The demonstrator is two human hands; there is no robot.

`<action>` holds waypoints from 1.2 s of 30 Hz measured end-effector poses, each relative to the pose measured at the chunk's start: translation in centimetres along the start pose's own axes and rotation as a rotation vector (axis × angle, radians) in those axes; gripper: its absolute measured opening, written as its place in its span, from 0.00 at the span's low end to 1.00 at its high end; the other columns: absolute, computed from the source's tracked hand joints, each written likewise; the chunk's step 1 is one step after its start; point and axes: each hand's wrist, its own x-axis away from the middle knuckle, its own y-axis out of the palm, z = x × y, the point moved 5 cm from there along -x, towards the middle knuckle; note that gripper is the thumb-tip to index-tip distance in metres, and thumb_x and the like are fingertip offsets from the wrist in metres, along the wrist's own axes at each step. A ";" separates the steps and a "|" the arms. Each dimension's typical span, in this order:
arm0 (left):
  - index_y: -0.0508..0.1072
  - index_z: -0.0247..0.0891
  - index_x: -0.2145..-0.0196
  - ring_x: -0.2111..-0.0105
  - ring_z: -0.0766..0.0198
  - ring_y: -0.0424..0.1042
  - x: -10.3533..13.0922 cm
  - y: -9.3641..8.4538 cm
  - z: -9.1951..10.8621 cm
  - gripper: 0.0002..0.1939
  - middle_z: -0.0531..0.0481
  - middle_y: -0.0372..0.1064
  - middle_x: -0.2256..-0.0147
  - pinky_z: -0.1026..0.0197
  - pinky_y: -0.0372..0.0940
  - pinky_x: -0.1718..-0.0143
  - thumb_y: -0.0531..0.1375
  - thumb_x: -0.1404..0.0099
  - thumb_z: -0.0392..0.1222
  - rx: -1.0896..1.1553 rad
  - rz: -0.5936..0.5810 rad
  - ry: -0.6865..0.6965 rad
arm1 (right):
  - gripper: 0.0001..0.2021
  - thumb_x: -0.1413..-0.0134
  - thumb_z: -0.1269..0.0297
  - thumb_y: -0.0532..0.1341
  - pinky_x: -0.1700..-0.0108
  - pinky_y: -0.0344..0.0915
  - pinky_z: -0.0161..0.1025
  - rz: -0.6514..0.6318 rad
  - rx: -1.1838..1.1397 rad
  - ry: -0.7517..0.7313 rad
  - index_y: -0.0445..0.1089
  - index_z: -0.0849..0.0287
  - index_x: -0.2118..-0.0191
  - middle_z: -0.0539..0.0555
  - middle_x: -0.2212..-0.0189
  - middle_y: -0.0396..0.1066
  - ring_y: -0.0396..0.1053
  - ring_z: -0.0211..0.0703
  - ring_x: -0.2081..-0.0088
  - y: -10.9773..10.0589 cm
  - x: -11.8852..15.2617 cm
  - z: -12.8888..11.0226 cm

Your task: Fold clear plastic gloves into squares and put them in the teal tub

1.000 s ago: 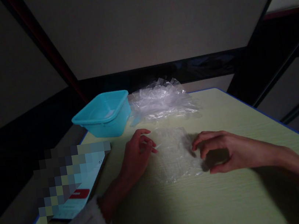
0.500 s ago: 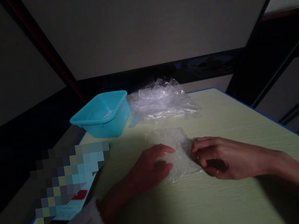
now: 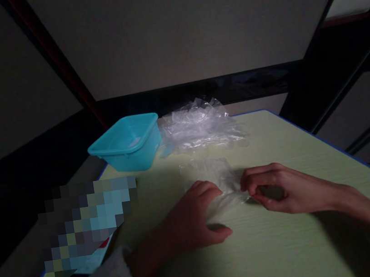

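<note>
A clear plastic bag (image 3: 223, 179) lies crumpled on the pale green table (image 3: 250, 257), between my hands. My right hand (image 3: 278, 189) pinches the bag's right edge with thumb and fingers. My left hand (image 3: 196, 215) is at the bag's lower left, thumb and fingers spread apart, its fingertips over or touching the plastic. Beyond the bag, a pile of clear plastic bags (image 3: 200, 127) sits near the far edge.
A turquoise plastic basket (image 3: 129, 158) with something small and pale inside stands at the back left. A partly blurred-out device with a lit screen (image 3: 93, 257) lies at the left edge. A wall panel (image 3: 173, 30) rises behind the table.
My left hand has opened wider, its thumb moving down and right. The right hand has risen slightly, and the bag's lower part has drawn up into creases.
</note>
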 end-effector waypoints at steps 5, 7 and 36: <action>0.67 0.33 0.63 0.58 0.59 0.63 -0.1 0.5 0.2 0.09 0.44 0.66 0.61 0.59 0.61 0.54 0.54 0.43 0.29 -0.092 0.102 0.072 | 0.06 0.53 0.78 0.54 0.71 0.60 0.33 0.107 -0.045 -0.028 0.63 0.60 0.72 0.50 0.74 0.65 0.63 0.35 0.73 -0.6 -0.1 0.2; 0.66 0.34 0.67 0.60 0.60 0.64 -0.1 0.6 0.1 0.08 0.45 0.67 0.63 0.58 0.61 0.56 0.50 0.41 0.28 -0.087 0.135 0.084 | 0.04 0.52 0.76 0.55 0.69 0.61 0.34 0.103 -0.030 -0.042 0.63 0.60 0.72 0.51 0.73 0.66 0.64 0.36 0.71 -0.7 -0.1 0.1; 0.65 0.35 0.69 0.71 0.63 0.71 -0.5 -2.8 -5.3 0.07 0.53 0.69 0.74 0.64 0.64 0.70 0.58 0.49 0.36 0.500 0.249 -0.461 | 0.12 0.48 0.57 0.53 0.79 0.52 0.33 0.212 -0.377 0.392 0.57 0.58 0.77 0.46 0.82 0.55 0.55 0.33 0.80 0.3 -3.3 4.8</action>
